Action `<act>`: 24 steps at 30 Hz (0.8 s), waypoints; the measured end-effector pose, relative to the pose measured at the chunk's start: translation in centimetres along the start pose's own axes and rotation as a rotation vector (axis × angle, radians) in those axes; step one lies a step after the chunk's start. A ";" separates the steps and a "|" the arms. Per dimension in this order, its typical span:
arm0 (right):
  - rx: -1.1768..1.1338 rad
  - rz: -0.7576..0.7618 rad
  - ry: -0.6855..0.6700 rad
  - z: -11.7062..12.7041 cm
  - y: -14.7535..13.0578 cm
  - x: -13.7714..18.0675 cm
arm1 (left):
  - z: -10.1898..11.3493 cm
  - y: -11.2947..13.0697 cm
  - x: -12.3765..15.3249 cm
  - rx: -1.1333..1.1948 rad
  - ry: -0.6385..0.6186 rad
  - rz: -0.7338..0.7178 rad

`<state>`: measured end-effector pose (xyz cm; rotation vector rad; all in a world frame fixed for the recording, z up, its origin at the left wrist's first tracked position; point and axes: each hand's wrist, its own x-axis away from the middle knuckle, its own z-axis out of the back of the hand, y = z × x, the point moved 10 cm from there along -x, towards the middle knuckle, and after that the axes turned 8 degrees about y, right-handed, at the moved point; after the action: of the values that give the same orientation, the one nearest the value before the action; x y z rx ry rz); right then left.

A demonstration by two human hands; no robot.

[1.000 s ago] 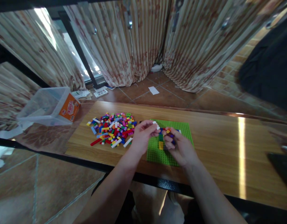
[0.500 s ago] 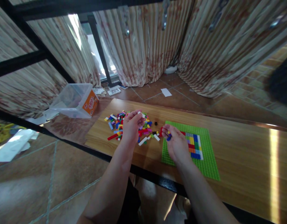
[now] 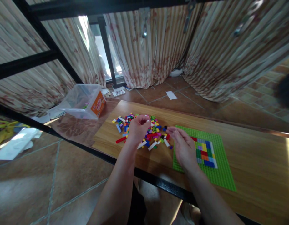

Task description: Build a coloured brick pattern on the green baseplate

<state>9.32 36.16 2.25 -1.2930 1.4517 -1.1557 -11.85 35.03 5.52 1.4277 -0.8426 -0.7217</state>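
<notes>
My left hand [image 3: 138, 129] is over the brick pile, thumb and forefinger closed on a small white toy brick [image 3: 148, 121]. To its right, my right hand [image 3: 184, 145] hovers by the left edge of the green baseplate [image 3: 225, 168]. Its fingers are stretched out, with the tips close to a small dark blue brick [image 3: 164, 128]; no brick shows in that hand. Bricks of many colours form a block [image 3: 205, 153] on the baseplate, its left side partly behind my right hand. Loose bricks [image 3: 152, 135] lie heaped around and beneath my left hand.
A wooden table [image 3: 252, 156] with a dark front edge bears everything. Left of it stands a clear plastic box [image 3: 81, 100] with an orange label. Papers [image 3: 171, 95] lie on the tiled floor, before striped curtains [image 3: 132, 47]. A black metal frame crosses the upper left.
My right hand has let go of the small blue, yellow and red bricks and its fingers have straightened. My left hand still pinches the white brick. The view has shifted slightly left.
</notes>
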 end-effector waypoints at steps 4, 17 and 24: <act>0.413 0.223 0.032 1.8 -1.6 -1.3 | -0.8 0.4 0.3 -0.325 -0.131 -0.135; 1.209 0.703 -0.294 -2.3 -0.7 0.0 | -3.7 0.5 2.8 -0.812 -0.372 -0.339; 1.124 0.690 -0.297 -1.7 -0.5 -0.8 | 1.1 1.4 0.3 -0.739 -0.169 -0.314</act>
<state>7.86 37.08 3.07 -0.1275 0.6776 -0.9671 -12.66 34.21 6.89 0.8356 -0.3976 -1.2517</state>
